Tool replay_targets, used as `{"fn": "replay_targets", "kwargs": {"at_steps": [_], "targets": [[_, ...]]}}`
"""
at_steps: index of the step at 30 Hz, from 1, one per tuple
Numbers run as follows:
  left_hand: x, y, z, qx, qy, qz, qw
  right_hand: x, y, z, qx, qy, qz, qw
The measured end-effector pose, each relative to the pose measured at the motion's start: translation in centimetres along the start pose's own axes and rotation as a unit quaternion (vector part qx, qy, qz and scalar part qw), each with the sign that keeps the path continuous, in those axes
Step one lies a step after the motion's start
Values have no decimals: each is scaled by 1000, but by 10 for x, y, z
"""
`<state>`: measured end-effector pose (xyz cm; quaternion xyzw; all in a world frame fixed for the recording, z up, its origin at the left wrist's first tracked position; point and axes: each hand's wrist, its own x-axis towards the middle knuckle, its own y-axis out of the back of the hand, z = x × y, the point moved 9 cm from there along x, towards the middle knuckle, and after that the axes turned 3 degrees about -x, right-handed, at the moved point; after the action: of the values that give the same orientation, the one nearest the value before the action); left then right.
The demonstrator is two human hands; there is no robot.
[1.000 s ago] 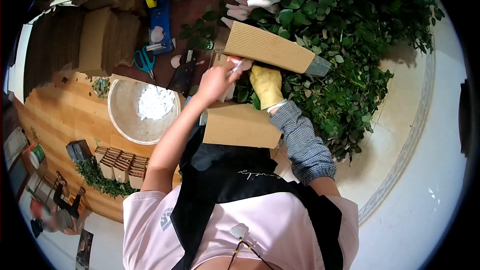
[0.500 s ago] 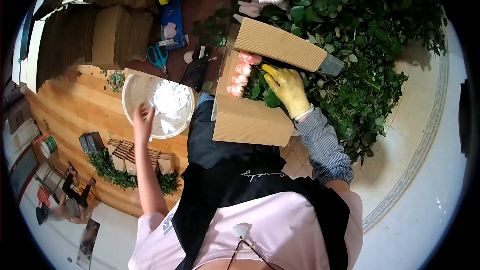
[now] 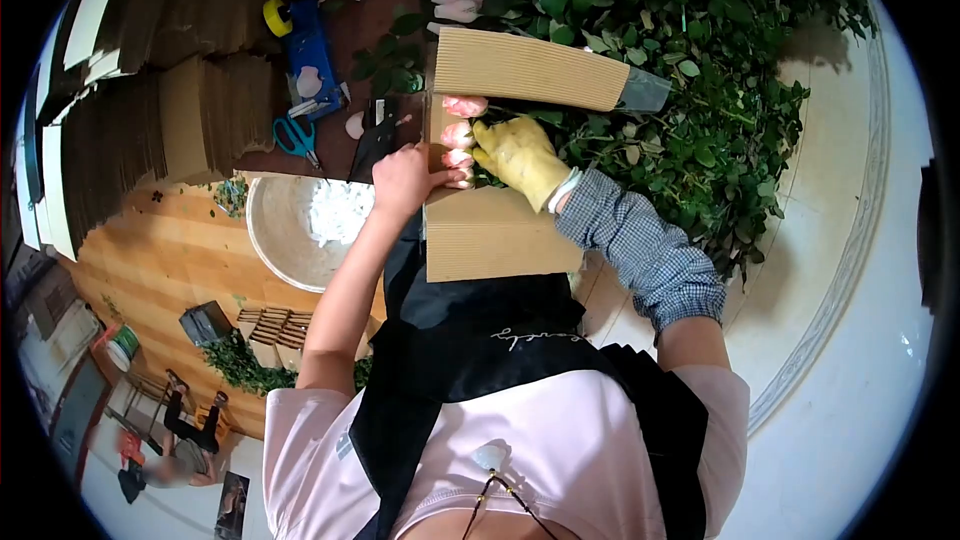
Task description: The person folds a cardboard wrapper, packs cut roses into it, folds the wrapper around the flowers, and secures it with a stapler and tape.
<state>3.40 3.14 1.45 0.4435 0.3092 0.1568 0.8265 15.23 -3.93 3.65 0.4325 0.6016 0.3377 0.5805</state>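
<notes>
Pink roses [image 3: 456, 135] lie in a row on an opened sheet of corrugated cardboard [image 3: 500, 233], their heads at its left edge. My bare left hand [image 3: 402, 181] is at the lower end of the row, its fingers curled and its thumb pressed against the lowest rose head. My right hand [image 3: 518, 154], in a yellow rubber glove, reaches in from the stem side. Its fingertips bend around the necks of the middle roses. The upper cardboard flap [image 3: 530, 68] stands raised above the roses, and clear plastic [image 3: 645, 90] sticks out at its right end.
A white tub [image 3: 290, 230] of white foam sleeves stands at left. Teal scissors [image 3: 296, 137] and a yellow tape roll [image 3: 277, 16] lie on the dark table. Stacked cardboard [image 3: 120, 130] fills the upper left; leafy stems [image 3: 690, 120] heap at right. A person [image 3: 185, 455] sits far off.
My left hand has moved from over the tub to the lowest rose. My right hand has shifted left to the rose heads. The whole view has turned a little.
</notes>
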Motion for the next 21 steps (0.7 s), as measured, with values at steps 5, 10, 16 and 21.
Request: {"fn": "replay_targets", "kwargs": {"at_steps": [5,10,16,21], "targets": [[-7,9,2,-37,-7,57,998,-3,-1,-1,41,34,-1,999],[-4,45,26,-78,-164,183,966,0,-7,-5,27,-23,-102,994],[-6,33,49,-104,-276,143,945,-21,14,17,97,-71,45,992],[-3,32,51,-120,-280,120,945,-4,4,19,69,-75,-25,994]]}}
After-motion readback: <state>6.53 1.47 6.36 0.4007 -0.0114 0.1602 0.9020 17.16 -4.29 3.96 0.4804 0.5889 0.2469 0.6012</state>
